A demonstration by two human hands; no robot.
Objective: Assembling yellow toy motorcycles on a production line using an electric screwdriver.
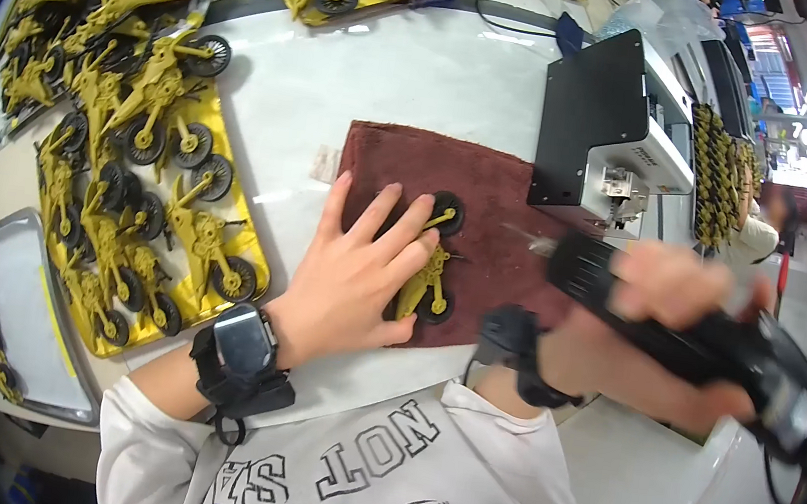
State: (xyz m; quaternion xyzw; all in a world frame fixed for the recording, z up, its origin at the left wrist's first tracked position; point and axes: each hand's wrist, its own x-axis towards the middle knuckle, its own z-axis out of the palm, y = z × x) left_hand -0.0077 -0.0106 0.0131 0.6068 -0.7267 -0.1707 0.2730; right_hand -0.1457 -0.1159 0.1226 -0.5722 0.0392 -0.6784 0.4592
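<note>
Left hand (362,262): palm down at frame centre, fingers spread, laid over a yellow motorcycle model (433,274) with black wheels. Model lies on a maroon cloth (500,188), partly covered by the fingers; one wheel shows above, another below. Right hand (636,369), right of frame, blurred: wrapped around a black power screwdriver (585,266), its tip directed left over the cloth, apart from the model. Upper right: black-and-white boxed machine (589,119) on the white counter (416,67), at the cloth's edge. Left side: yellow tray (262,270) bearing more such models; grey tray (26,271) at far left.
</note>
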